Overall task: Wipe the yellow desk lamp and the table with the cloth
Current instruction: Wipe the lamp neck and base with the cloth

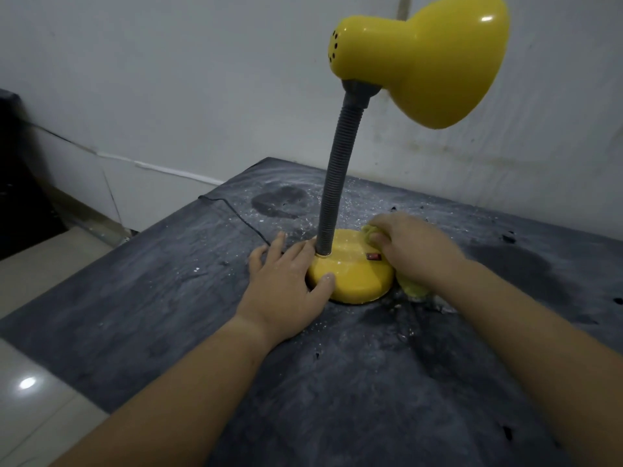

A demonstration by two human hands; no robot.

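The yellow desk lamp (354,271) stands upright on a dark grey, dusty table (168,298), with a grey flexible neck and its shade high at the top right. My left hand (286,281) lies against the left side of the round base, thumb on its front rim and fingers spread on the table. My right hand (414,251) presses a yellow-green cloth (413,288) on the right side of the base, next to the red switch (373,256). Most of the cloth is hidden under that hand.
A thin black cord (236,214) runs from the base to the table's far left edge. White specks and dust cover the top, with a darker patch (279,202) behind the lamp. A wall rises right behind the table. Tiled floor lies at the left.
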